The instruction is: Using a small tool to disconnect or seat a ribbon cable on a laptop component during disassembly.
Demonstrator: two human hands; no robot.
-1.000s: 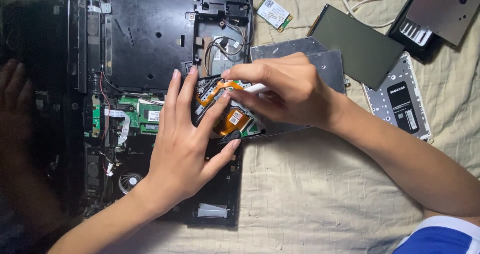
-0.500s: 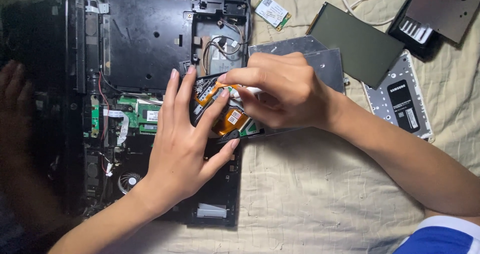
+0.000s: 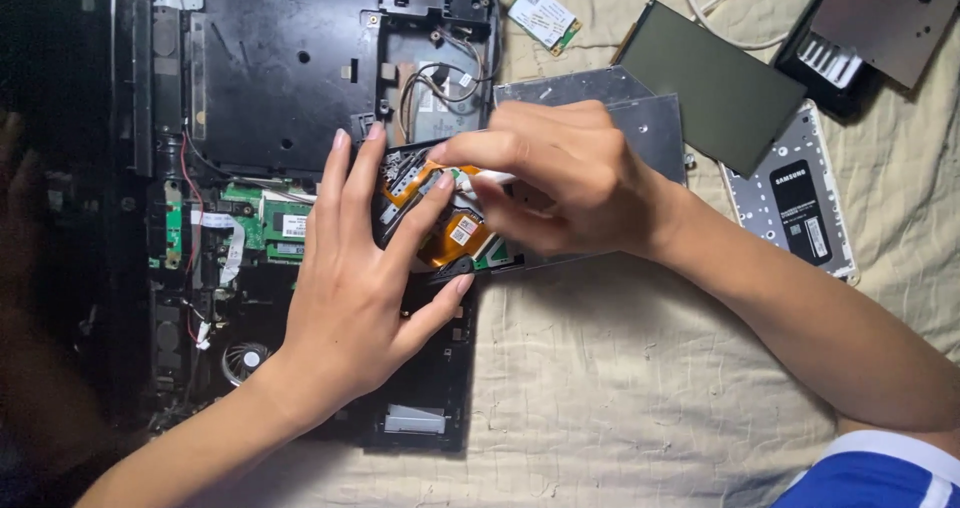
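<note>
An opened laptop chassis (image 3: 270,78) is laid on a cream bedsheet (image 3: 620,388), near its left edge. The left hand (image 3: 350,298) is spread flat, fingers open, pressing on a small black module with orange flex cable (image 3: 450,230) at the chassis's right edge. The right hand (image 3: 560,183) is pinched closed on a white strip (image 3: 490,178) above the module — the thin ribbon could be torn if pulled hard or at an angle. Removed panels (image 3: 720,88) lie towards the sheet's upper right corner.
</note>
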